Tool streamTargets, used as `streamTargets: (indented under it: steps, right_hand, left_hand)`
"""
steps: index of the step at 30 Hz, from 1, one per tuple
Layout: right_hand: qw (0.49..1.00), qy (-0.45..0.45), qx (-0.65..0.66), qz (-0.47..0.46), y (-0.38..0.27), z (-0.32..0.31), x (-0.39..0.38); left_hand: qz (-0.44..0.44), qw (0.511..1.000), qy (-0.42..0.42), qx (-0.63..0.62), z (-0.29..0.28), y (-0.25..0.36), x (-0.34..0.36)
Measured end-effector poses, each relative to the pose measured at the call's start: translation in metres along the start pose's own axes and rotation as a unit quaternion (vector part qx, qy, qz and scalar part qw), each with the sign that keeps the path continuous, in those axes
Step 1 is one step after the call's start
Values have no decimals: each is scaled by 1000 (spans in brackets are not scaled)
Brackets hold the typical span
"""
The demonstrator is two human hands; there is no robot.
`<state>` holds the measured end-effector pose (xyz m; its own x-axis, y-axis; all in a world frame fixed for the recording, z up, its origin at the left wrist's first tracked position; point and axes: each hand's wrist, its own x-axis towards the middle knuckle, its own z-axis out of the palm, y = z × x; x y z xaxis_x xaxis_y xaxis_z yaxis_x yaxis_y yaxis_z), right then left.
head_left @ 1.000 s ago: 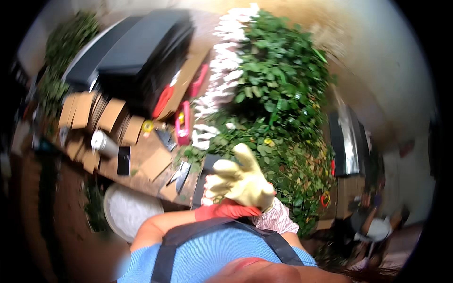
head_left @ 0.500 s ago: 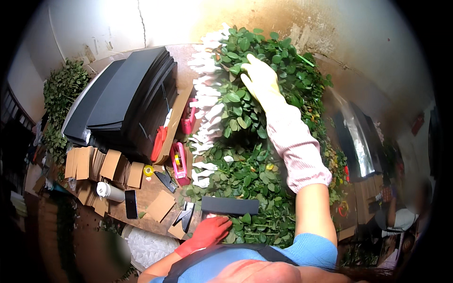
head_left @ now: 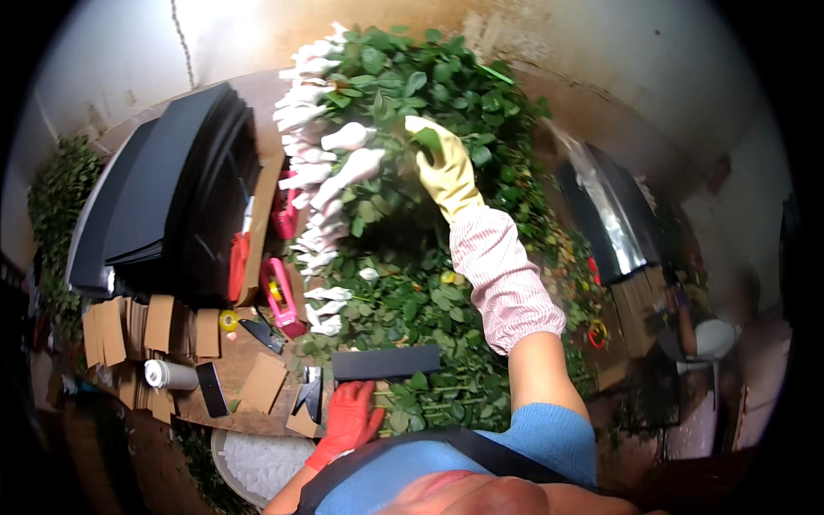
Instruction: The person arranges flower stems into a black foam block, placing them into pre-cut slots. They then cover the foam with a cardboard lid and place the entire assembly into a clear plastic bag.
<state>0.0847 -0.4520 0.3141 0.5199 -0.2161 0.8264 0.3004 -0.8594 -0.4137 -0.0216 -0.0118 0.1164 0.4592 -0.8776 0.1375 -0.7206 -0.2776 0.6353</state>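
My right hand (head_left: 438, 167), in a yellow glove and striped sleeve, is closed on rose stems with leaves, holding white-wrapped buds (head_left: 359, 168) slightly blurred above the leafy pile (head_left: 446, 86). A row of similar wrapped buds (head_left: 305, 112) lines the pile's left side. My left hand (head_left: 348, 416), in a red glove, rests with fingers slightly apart at the near edge of the table, just below a dark grey strip (head_left: 386, 363) and beside cut stems and a black stapler (head_left: 309, 397).
Dark sheet stacks (head_left: 172, 189) stand left, with pink tape dispensers (head_left: 287, 313), cardboard pieces (head_left: 163, 322), a white cup (head_left: 172, 374) and phone (head_left: 213, 388). A tub (head_left: 257, 463) sits below the wooden table (head_left: 257, 348). A wrapped black stack (head_left: 605, 215) and another person (head_left: 712, 339) are at right.
My right hand left my left, reached into the far foliage, and now draws wrapped roses leftward and nearer, its fingers closed on them. My left hand dropped to the table's near edge.
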Motion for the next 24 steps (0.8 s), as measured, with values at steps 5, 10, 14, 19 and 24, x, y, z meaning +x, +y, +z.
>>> streamTargets:
  steps: [5,10,14,19,24]
  right_hand:
    - [953,-207,121,186,-72,-23,-9]
    - [929,-169,-156,-291,-126,2,-31]
    - [835,-343,-424,-68,-116,26,-49]
    - [976,-150,19,154,-104,36,-56]
    - [971,-38,25,-235,-143,30,-46]
  left_hand:
    - [52,998,7,36,1,-8,1]
    - [57,997,0,53,4,-10,0]
    - [71,993,7,99,5,-10,0]
    - [39,997,-13,63,1,-10,-4]
    - [47,998,26,23,-13,-1,-8]
